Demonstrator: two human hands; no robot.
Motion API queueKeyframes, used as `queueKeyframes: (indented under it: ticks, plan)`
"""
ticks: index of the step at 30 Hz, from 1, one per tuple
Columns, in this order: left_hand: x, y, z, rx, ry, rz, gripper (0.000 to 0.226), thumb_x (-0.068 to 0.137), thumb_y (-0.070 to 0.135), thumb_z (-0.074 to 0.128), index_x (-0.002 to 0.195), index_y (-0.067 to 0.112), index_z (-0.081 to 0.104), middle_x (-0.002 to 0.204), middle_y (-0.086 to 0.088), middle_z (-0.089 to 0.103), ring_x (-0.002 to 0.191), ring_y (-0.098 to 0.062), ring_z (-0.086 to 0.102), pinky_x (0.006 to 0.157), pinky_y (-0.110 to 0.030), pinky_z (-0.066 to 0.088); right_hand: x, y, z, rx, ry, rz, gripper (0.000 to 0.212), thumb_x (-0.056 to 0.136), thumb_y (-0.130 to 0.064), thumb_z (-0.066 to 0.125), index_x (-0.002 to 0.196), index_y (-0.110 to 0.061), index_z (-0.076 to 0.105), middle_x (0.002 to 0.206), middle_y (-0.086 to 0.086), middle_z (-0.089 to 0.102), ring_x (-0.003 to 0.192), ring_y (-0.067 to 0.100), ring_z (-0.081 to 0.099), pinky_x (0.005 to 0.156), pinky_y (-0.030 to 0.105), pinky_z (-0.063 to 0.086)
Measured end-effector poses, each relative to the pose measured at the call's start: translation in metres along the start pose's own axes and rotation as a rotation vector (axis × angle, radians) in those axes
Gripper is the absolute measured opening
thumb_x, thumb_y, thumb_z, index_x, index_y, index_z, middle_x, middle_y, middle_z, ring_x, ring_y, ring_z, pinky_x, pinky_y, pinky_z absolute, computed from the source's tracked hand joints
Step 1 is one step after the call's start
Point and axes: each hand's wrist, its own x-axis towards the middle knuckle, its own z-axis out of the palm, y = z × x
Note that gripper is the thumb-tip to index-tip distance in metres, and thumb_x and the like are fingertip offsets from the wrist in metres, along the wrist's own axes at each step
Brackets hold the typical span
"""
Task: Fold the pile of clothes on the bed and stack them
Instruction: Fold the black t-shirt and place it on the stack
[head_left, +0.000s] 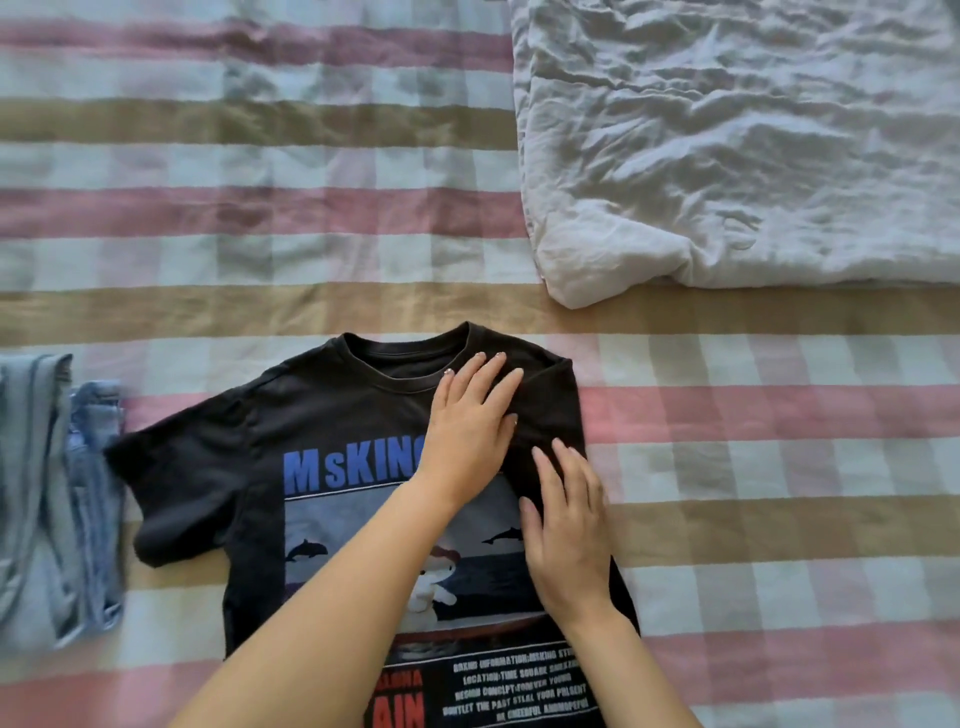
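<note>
Striped bed (260, 208), white quilt (727, 145) at far right, black T-shirt (322, 415) lying print-up beside jeans (52, 493), its right side folded inward under left hand (470, 421) and right hand (569, 535), both pressing flat with straight fingers.

A black T-shirt (332, 415) is being spread face up on the striped bedsheet (260, 260), low in its middle, with the collar pointing away and blue lettering and a dolphin picture showing. One side is being folded inward over the chest; the other sleeve is lying flat. Pale blue denim (57, 509), possibly folded jeans, is being left bunched at the bedsheet's left.
</note>
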Motion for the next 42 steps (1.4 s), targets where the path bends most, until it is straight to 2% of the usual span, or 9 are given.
queueKeyframes:
  ticks: [3,8,15,20,29,35,37,39,42]
  plan:
    - [-0.031,-0.033,-0.041,-0.163,0.216,-0.207,0.036,0.086,0.003,0.055,0.122,0.007,0.058,0.131,-0.008,0.053,0.128,-0.025,0.04,0.109,-0.038,0.032,0.004,-0.034,0.0,0.179,0.043,-0.13,0.04,0.082,-0.011,0.056,0.121,-0.006,0.059,0.124,0.011,0.057,0.117,0.022,0.047,0.098,0.038,0.043]
    - [-0.096,-0.102,-0.099,-0.199,0.425,-0.556,0.034,0.081,-0.008,0.056,0.114,0.0,0.061,0.119,-0.014,0.059,0.116,-0.028,0.048,0.1,-0.014,0.023,0.018,-0.115,0.025,0.363,-0.132,-0.233,0.028,0.083,0.0,0.057,0.109,-0.004,0.066,0.108,0.007,0.064,0.102,0.023,0.057,0.093,0.021,0.039]
    - [-0.156,-0.153,-0.112,-0.29,0.443,-0.892,0.046,0.087,-0.001,0.053,0.132,-0.003,0.042,0.137,-0.018,0.04,0.13,-0.03,0.033,0.109,-0.032,0.021,0.046,-0.207,0.075,0.37,-0.341,-0.359,0.026,0.091,-0.01,0.05,0.112,-0.015,0.064,0.113,-0.003,0.058,0.105,0.013,0.049,0.085,0.019,0.04]
    - [-0.176,-0.143,-0.09,-0.343,0.453,-0.996,0.057,0.089,0.011,0.056,0.139,0.001,0.031,0.142,-0.015,0.035,0.133,-0.028,0.03,0.11,-0.032,0.02,0.079,-0.251,0.103,0.197,-0.365,-0.462,0.03,0.089,-0.01,0.05,0.117,-0.015,0.061,0.119,0.003,0.054,0.112,0.021,0.046,0.08,0.036,0.047]
    - [-0.179,-0.142,-0.086,-0.561,0.664,-1.246,0.042,0.087,0.017,0.061,0.125,0.005,0.047,0.115,-0.012,0.054,0.107,-0.027,0.051,0.089,-0.029,0.039,0.101,-0.291,0.136,0.039,-0.495,-0.56,0.025,0.086,-0.027,0.061,0.111,-0.024,0.059,0.116,0.004,0.046,0.097,0.025,0.055,0.064,0.029,0.038]
    - [-0.173,-0.142,-0.085,-0.364,0.54,-1.351,0.038,0.081,0.022,0.068,0.112,0.008,0.05,0.119,-0.01,0.049,0.106,-0.03,0.053,0.078,-0.037,0.042,0.11,-0.3,0.133,0.233,-0.607,-0.459,0.013,0.087,-0.017,0.059,0.099,-0.014,0.063,0.102,0.01,0.054,0.091,0.032,0.057,0.077,0.04,0.047]
    - [-0.171,-0.142,-0.085,-0.344,0.514,-1.362,0.029,0.082,0.019,0.067,0.105,0.006,0.055,0.113,-0.011,0.048,0.102,-0.032,0.052,0.079,-0.037,0.04,0.111,-0.297,0.126,0.332,-0.661,-0.458,0.006,0.086,-0.009,0.057,0.091,-0.01,0.061,0.092,0.012,0.058,0.078,0.032,0.061,0.07,0.033,0.048]
    - [-0.171,-0.141,-0.085,-0.389,0.564,-1.34,0.02,0.082,0.012,0.065,0.098,0.002,0.057,0.107,-0.013,0.049,0.098,-0.033,0.052,0.082,-0.037,0.039,0.113,-0.292,0.117,0.42,-0.697,-0.435,0.01,0.086,-0.003,0.055,0.085,-0.013,0.057,0.082,0.008,0.059,0.064,0.024,0.061,0.061,0.025,0.044]
    - [-0.174,-0.131,-0.092,-0.546,0.735,-1.227,0.011,0.083,0.007,0.064,0.087,0.012,0.055,0.095,-0.008,0.057,0.089,-0.029,0.056,0.083,-0.038,0.044,0.112,-0.281,0.101,0.569,-0.69,-0.367,0.018,0.085,0.003,0.053,0.084,-0.014,0.055,0.077,0.004,0.06,0.065,0.021,0.062,0.069,0.03,0.048]
